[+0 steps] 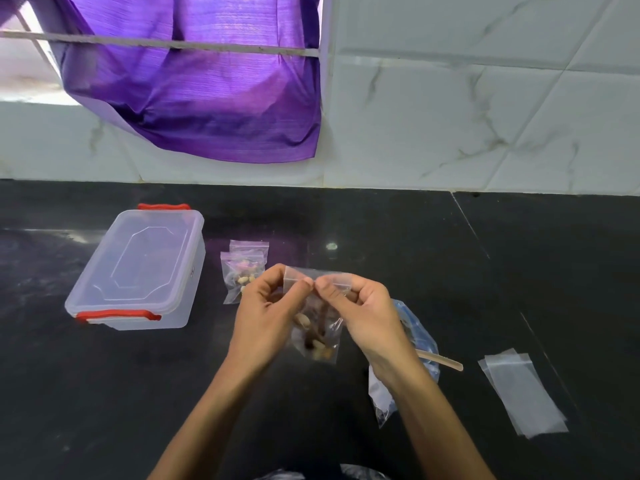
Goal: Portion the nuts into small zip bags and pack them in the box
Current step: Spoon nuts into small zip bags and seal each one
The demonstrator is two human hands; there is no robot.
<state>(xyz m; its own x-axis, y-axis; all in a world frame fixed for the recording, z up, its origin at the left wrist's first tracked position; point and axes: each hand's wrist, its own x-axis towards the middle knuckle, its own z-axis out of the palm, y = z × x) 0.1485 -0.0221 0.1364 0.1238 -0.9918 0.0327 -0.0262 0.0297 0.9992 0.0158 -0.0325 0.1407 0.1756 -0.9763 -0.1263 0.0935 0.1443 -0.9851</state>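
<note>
A small clear zip bag (317, 336) with nuts in its bottom hangs above the black counter. My left hand (266, 311) and my right hand (360, 308) both pinch its top strip, thumbs and fingertips meeting at the middle. Behind my left hand lie two filled small zip bags (242, 268), overlapping. A clear plastic box (138, 271) with red clips stands at the left, its lid on. Empty zip bags (523, 393) lie flat at the right. A larger plastic bag (415, 337) sits partly hidden under my right wrist.
A flat wooden stick (443, 360) pokes out from the larger bag at the right. The black counter (381, 230) runs back to a white tiled wall (467, 116). A purple cloth (207, 98) hangs over the wall at the upper left.
</note>
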